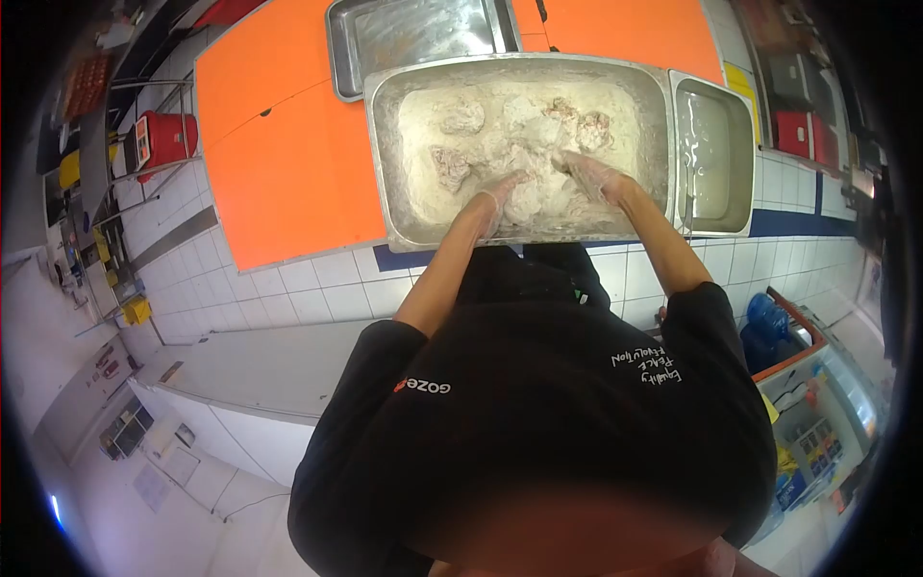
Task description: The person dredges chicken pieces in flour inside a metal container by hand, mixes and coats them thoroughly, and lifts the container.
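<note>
A deep metal pan (378, 144) holds pale flour and several flour-coated pieces. Both hands wear clear plastic gloves dusted with flour. My left hand (498, 192) reaches in over the near side, its fingers stretched out beside a coated lump (525, 200) near the middle. To the right of that lump is my right hand (591, 176), fingers extended and low against the flour, palm partly hidden. Neither hand is wrapped round a piece. Other coated pieces lie at the left (450, 168), upper left (463, 117) and upper right (594, 129) of the pan.
A narrower metal pan (745, 159) with cloudy liquid adjoins on the right. Behind stands a shallow metal tray (338, 48) on the orange tabletop (288, 173). A red container (173, 142) is at the left; blue bottles (764, 327) stand at the lower right.
</note>
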